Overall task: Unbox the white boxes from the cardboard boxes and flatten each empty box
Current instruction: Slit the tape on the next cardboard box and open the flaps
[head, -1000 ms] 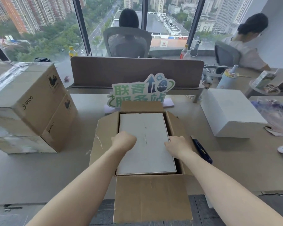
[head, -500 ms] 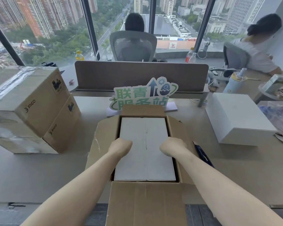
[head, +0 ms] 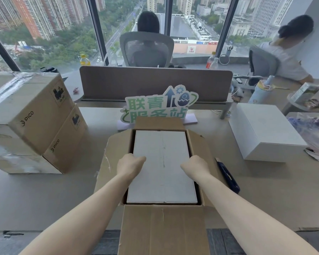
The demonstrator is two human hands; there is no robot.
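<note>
An open carton [head: 116, 155] sits mid-desk [head: 35, 196], its four flaps spread. A white box [head: 162, 162] lies flat inside, filling the opening. The left hand [head: 130, 165] is at the box's left edge and the right hand [head: 196, 167] at its right edge, fingers dipping into the gaps beside it; each grip seems to be grasping the box, though the fingertips are hidden. Another white box [head: 263, 133] stands to the right, two stacked cartons [head: 31, 124] to the left.
</note>
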